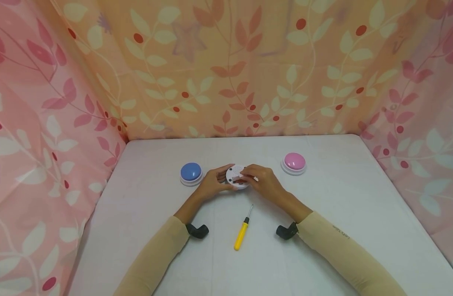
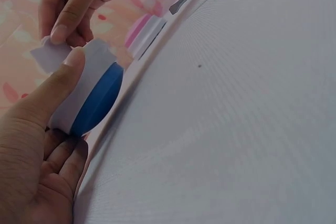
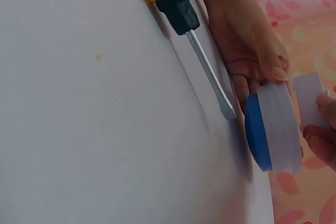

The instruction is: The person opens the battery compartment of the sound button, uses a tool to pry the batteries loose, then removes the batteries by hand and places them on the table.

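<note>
My left hand point(image 1: 210, 183) grips a round push-button light or buzzer point(image 1: 231, 170) by its rim, its white back facing up. Its blue dome point(image 3: 256, 132) faces down in the right wrist view. On the back, an open battery slot with reddish-brown parts is partly covered by fingers in the head view. Between thumb and fingers, my right hand point(image 1: 266, 181) pinches a small white battery cover point(image 3: 308, 97), held just off the back. Nearer to me lies a screwdriver point(image 1: 242, 235) with a yellow handle and flat metal tip.
A second blue-domed button point(image 1: 191, 172) stands left of my left hand. To the right, beyond my right hand, is a pink-domed button point(image 1: 294, 161). All rest on a white-covered table point(image 1: 145, 197), with floral curtains point(image 1: 241, 74) behind and at both sides.
</note>
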Demonstrator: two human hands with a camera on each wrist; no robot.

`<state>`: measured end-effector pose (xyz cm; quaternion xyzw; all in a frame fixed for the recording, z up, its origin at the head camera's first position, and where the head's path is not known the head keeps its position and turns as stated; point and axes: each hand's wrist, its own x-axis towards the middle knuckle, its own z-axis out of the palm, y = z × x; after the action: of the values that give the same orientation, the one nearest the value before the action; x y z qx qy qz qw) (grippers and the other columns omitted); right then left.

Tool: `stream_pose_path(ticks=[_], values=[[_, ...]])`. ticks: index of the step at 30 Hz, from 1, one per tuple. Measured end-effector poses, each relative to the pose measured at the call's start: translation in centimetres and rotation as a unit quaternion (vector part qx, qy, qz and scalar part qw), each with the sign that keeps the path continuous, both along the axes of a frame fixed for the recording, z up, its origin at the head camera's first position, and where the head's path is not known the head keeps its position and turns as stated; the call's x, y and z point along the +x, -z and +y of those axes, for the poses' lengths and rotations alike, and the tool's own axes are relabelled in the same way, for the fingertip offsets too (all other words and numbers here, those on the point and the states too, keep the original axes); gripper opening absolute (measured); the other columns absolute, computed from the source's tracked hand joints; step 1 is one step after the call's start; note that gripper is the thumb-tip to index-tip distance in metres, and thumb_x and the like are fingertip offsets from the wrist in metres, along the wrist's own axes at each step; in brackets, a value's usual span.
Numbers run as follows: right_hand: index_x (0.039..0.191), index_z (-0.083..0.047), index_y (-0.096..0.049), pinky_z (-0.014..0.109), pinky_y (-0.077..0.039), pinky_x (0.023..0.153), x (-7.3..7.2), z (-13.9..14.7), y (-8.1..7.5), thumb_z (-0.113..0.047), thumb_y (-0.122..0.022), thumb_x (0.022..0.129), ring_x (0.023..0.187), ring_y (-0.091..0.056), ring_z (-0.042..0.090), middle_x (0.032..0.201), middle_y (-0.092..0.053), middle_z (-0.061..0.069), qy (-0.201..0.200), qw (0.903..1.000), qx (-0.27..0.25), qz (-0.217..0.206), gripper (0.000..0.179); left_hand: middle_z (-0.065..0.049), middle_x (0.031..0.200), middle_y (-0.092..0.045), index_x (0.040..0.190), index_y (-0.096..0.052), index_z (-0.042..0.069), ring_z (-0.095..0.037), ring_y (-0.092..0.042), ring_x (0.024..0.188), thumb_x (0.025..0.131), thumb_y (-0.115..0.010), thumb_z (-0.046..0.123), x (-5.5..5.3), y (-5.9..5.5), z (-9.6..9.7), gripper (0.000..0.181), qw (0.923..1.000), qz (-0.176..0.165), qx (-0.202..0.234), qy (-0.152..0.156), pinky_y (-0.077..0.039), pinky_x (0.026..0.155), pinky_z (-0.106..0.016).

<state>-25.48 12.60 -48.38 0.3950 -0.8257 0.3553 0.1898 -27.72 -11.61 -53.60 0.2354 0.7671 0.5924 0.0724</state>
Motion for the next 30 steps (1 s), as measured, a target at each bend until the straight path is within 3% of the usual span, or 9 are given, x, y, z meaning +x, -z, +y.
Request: stream_pose_path(ticks=[8,18,23,30], values=[[0.108,-0.004,-0.077,0.024,-0.059,0.071,0.3,1.2,-0.6,-0.003,-0.081,0.086,0.08,-0.066,0.012,0.104,-0.076,0.004,0.045,0.9978,-0.046,-0.02,0.022,-0.004,0.153,-0.05,0.151,-0.05,0.016,-0.02,-0.053,0.135,0.076,-0.092,0.019,0.0,0.1,0.0,0.086,0.9999,0.0,-0.011,-0.001,-0.046,0.107,-0.03],[0.103,-0.001,-0.078,0.019,-0.057,0.065,0.7,2.8,0.1,0.001,-0.079,0.086,0.073,-0.066,0.012,0.098,-0.076,0.005,0.088,0.9925,-0.082,-0.023,0.018,-0.003,0.153,-0.05,0.151,-0.05,0.019,-0.02,-0.052,0.136,0.075,-0.092,0.018,0.1,0.1,0.0,0.086,0.9999,0.001,-0.008,-0.007,-0.045,0.108,-0.03],[0.103,-0.001,-0.078,0.019,-0.055,0.064,0.9,3.5,0.0,-0.001,-0.08,0.086,0.072,-0.064,0.012,0.096,-0.076,0.005,0.116,0.9891,-0.084,-0.034,0.017,-0.003,0.153,-0.049,0.151,-0.05,0.018,-0.02,-0.051,0.136,0.075,-0.092,0.02,0.2,0.0,0.0,0.088,0.9999,0.0,-0.009,-0.006,-0.044,0.108,-0.029],[0.102,-0.002,-0.079,0.025,-0.057,0.061,1.0,3.9,0.3,-0.003,-0.079,0.088,0.071,-0.062,0.012,0.093,-0.076,0.006,0.147,0.985,-0.071,-0.056,0.014,0.001,0.153,-0.05,0.15,-0.051,0.026,-0.018,-0.052,0.136,0.074,-0.093,0.024,0.2,0.0,-0.1,0.087,0.9998,0.003,-0.017,-0.012,-0.045,0.108,-0.03]])
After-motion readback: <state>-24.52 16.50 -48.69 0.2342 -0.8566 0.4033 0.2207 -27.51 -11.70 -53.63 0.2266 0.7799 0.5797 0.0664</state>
